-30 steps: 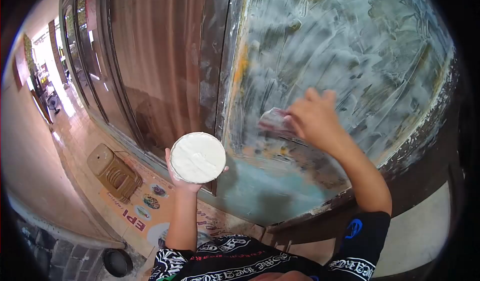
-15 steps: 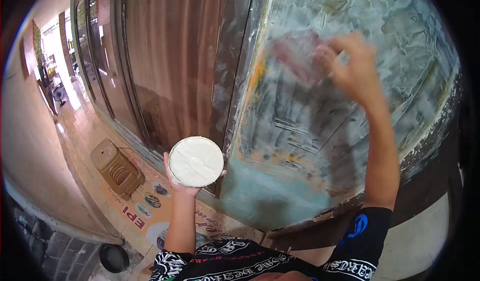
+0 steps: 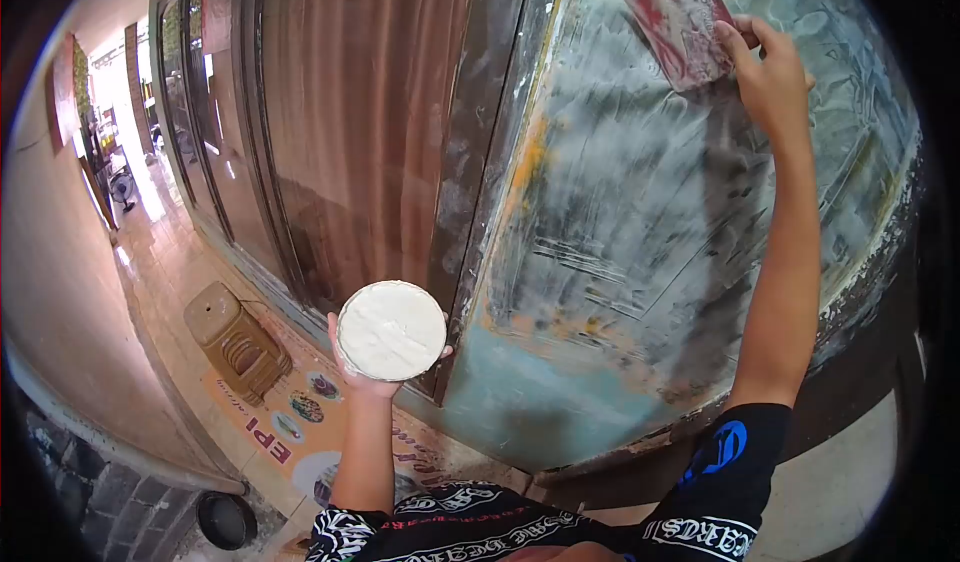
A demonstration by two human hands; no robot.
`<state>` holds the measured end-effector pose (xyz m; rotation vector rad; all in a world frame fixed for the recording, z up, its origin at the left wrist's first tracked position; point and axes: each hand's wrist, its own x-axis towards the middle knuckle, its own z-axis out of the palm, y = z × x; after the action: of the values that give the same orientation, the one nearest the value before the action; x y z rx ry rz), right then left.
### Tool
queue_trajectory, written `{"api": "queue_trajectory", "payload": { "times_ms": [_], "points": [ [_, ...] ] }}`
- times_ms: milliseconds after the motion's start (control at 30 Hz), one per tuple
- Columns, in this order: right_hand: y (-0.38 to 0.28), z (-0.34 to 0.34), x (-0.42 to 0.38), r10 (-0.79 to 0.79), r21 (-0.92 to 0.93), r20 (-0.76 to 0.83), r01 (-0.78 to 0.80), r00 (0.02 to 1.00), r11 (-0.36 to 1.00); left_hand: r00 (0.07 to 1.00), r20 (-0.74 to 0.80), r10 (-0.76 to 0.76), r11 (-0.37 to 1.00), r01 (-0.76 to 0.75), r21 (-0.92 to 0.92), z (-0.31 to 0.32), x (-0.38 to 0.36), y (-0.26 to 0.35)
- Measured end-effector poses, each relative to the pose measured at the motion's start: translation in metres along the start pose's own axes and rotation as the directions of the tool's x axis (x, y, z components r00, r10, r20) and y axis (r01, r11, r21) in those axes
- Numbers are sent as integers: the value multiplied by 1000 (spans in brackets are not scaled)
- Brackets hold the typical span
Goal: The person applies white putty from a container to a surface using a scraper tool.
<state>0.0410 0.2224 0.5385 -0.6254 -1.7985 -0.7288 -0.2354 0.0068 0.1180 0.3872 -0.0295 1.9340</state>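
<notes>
My left hand (image 3: 370,386) supports a round container of white putty (image 3: 392,330) from below, its fingers wrapped around the side. The putty fills it to the rim with a fairly smooth surface. High on the wall (image 3: 620,232), my right hand (image 3: 774,74) grips a flat dark-red putty scraper (image 3: 682,36) by its right edge. Whitish smears mark the scraper's face, and its blade overlaps the wall here. Grey-white streaks of filler cover the wall's upper part, with orange patches along the left edge and pale green paint lower down.
Left of the wall is a dark-framed window or door with a brown curtain (image 3: 360,132). A brown plastic stool (image 3: 236,338) stands on the tiled floor beside a printed banner (image 3: 285,442). A black round pan (image 3: 227,519) lies at the lower left.
My right hand has moved the scraper up and to the right across the wall. My left hand holds the putty container in nearly the same place; the view has shifted slightly.
</notes>
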Motion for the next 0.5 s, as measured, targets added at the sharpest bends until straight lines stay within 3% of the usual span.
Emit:
{"api": "queue_trajectory", "payload": {
  "times_ms": [67, 133, 167, 200, 267, 300, 367, 467, 500],
  "points": [
    [-6, 9, -21, -131, 62, -98, 137, 987, 989, 1000, -13, 6, 1000, -6, -18, -4, 0, 1],
    [-39, 28, -64, -242, 167, 57, 229, 969, 959, 998, -60, 26, 999, -28, -29, -12, 0, 3],
    [-71, 22, -84, -199, 206, 285, 143, 938, 968, 998, -56, 26, 999, -28, -28, -10, 0, 3],
    [-82, 35, -104, -333, 239, 351, 260, 875, 935, 998, -65, 21, 999, -23, -33, -8, 0, 2],
    [-91, 62, -127, -411, 168, 518, 382, 750, 909, 999, -41, -11, 999, 9, -43, -1, 2, 0],
    [-88, 61, -119, -405, 161, 514, 379, 756, 911, 999, -34, -16, 999, 14, -39, -1, 3, 0],
    [-74, 58, -85, -310, -51, 435, 367, 845, 929, 999, -32, 0, 1000, -1, -23, -5, 3, 1],
    [-9, 35, -4, -48, -11, 200, 52, 979, 999, 998, -59, 13, 999, -15, -33, -9, 2, 4],
    [9, 20, 14, -9, -97, 69, 16, 998, 995, 996, -81, 33, 999, -36, -26, -12, 2, 5]
  ]
}}
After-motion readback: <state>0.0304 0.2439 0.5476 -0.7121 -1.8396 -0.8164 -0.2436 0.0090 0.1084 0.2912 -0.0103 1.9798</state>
